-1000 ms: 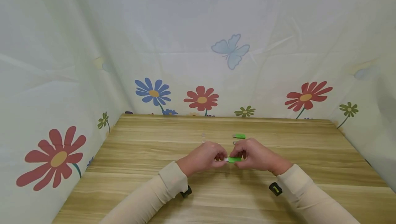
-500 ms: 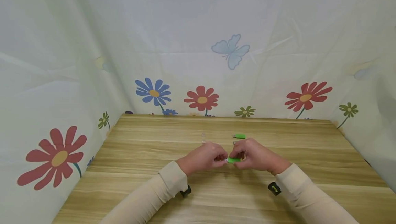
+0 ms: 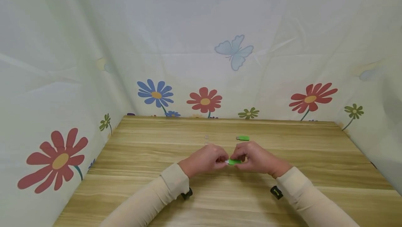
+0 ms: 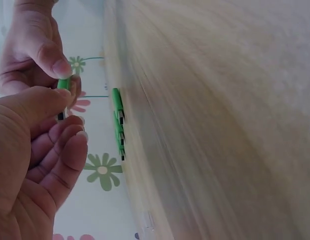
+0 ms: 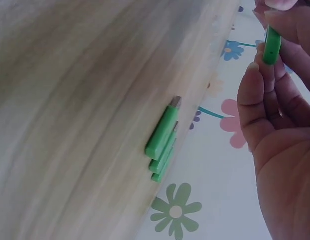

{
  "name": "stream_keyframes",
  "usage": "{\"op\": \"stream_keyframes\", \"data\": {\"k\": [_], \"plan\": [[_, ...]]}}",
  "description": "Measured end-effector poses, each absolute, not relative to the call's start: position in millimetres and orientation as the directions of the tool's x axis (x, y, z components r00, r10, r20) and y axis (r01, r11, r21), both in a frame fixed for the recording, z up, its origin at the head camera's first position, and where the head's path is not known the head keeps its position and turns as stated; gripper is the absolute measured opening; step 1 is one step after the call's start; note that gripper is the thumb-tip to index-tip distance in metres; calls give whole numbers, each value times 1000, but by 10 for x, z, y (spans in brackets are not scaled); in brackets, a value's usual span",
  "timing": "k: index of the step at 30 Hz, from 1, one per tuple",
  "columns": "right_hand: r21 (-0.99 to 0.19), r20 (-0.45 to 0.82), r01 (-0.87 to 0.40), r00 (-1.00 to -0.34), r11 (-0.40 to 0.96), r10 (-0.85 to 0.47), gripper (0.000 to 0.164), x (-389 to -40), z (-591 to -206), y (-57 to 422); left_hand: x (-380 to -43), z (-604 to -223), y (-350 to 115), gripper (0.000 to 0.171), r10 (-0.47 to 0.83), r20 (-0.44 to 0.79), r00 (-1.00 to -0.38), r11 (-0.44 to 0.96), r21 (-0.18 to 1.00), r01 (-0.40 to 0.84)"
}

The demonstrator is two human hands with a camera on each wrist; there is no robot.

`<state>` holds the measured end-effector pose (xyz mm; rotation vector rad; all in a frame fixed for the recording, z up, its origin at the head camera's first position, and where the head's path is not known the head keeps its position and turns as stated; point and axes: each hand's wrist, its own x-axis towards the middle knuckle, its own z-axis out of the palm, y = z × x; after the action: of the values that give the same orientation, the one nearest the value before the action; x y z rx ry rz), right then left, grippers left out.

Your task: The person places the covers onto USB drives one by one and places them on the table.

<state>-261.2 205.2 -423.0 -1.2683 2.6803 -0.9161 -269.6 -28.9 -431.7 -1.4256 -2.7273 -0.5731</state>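
In the head view my right hand pinches a green USB stick by its body between thumb and fingers, just above the table. My left hand pinches the stick's plug end, where a small clear cap seems to sit; the fingers hide most of it. The left wrist view shows the two thumbs close together at the stick. Other green USB sticks lie in a row on the table with plugs bare; in the head view one USB stick shows beyond my right hand.
A small clear cap lies on the wooden table beyond my left hand, with another partly hidden nearer. White flower-patterned curtain encloses the back and sides. Each wrist carries a black camera.
Both hands have shifted slightly left with the USB stick. My right hand has come closer to the left, and less of the metal plug shows between them.
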Motion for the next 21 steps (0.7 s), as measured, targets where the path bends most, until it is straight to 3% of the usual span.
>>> {"op": "stream_keyframes", "data": {"k": [7,21], "plan": [[-506,246,-706,-668,495,-702,15,-2634,-4315,2037,-2743,-4416,-277,7,769,178,-613,541,328,774],[-512,155,-648,-715,564,-681,13,-2703,-4456,1975,-2813,-4573,-213,10,757,141,-638,597,247,763]]}}
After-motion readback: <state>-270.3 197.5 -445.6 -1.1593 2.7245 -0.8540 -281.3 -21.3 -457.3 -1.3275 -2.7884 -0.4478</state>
